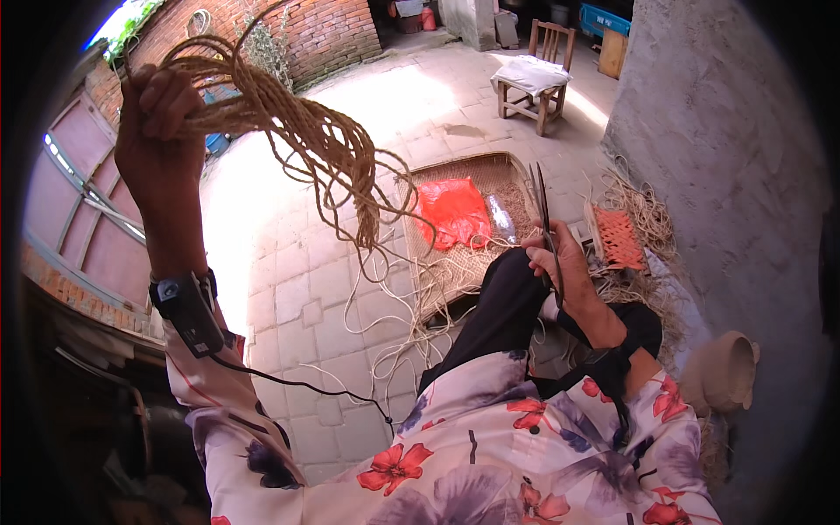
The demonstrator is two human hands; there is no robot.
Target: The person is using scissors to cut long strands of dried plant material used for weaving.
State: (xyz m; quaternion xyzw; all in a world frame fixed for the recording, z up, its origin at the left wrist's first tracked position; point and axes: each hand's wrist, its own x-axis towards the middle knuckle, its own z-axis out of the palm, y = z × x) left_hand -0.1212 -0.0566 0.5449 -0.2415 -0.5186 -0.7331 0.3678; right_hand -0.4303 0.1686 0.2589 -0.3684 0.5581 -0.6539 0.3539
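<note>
My left hand (157, 109) is raised high at the upper left, its fingers closed around a looped bundle of tan straw cord (302, 131). The loops hang to the right, their lower ends dangling above the paving. At the right, near my knee, my right hand (564, 262) grips a pair of dark scissors (544, 210). The slim blades point upward, slightly apart at the tips, and stand well away from the cord. Beyond my knee lies a shallow woven tray (407, 223) bearing a red plastic bag (453, 213) and a small clear packet (500, 219).
Loose pale cords (398, 337) trail over the tray's near edge onto the paving. Right of my hand are an orange woven piece (619, 238) and a straw heap (652, 219) beside the grey wall (726, 157). A wooden chair (535, 83) stands farther back. A black cable (306, 385) runs from my left wrist.
</note>
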